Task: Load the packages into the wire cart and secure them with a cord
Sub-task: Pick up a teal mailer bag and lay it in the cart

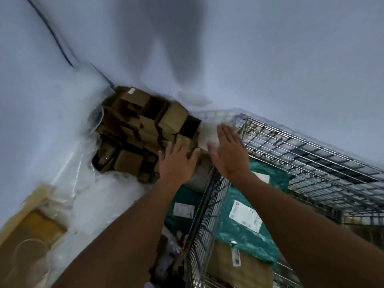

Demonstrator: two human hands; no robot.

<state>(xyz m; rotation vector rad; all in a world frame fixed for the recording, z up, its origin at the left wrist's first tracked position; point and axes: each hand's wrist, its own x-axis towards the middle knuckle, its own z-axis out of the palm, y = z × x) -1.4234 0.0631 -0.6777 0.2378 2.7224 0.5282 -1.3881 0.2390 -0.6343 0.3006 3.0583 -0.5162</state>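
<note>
Both hands reach forward past the near wall of the wire cart [311,154], fingers straight and spread, holding nothing. Left hand [176,161] hovers over the edge of the cardboard box pile [145,129] heaped in the wall corner; right hand [230,152] is above the cart's rim. Contact with any box cannot be told; the frame is blurred.

Packages already loaded: one teal poly mailer [245,221] inside the cart, lying on a tan package [245,273]. A second teal mailer [182,202] lies just outside the cart wall, beside it. A grey-brown rolled parcel [199,175] sits at the cart's corner, under the hands.

Risks, as judged:
- The box pile is loose and tilted; pulling one box from the near edge could bring down its neighbours.
- The outside mailer, low and behind the arm, could be missed.
- Slick mailers on top may slide once more is stacked on them.
- No cord in view; the load is unsecured.

Count: hands two; cart one; teal mailers two; tan package one; rolled parcel one; cardboard boxes roughly a dozen, blur prevents an exact figure.
</note>
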